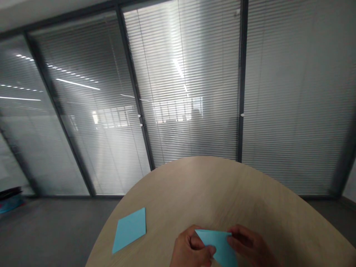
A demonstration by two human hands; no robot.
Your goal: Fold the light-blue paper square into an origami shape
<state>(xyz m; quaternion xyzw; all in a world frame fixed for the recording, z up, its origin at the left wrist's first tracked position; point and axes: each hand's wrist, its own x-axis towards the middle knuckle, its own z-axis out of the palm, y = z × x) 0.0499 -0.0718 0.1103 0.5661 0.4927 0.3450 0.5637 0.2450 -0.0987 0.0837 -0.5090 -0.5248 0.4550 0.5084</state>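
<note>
At the bottom edge of the view both my hands grip a folded light blue paper [218, 243] that shows a triangular shape. My left hand [190, 250] pinches its left side with thumb and fingers. My right hand [251, 246] presses on its right side. The paper rests on or just above the light wooden table [222, 193]. A second light blue paper sheet [130, 229] lies flat and unfolded on the table, to the left of my left hand and apart from it.
The table has a rounded far edge. Beyond it stand glass partitions with shut grey blinds [183, 81] and dark frames. Grey floor lies to the left, with a dark and blue object [9, 200] at the far left edge.
</note>
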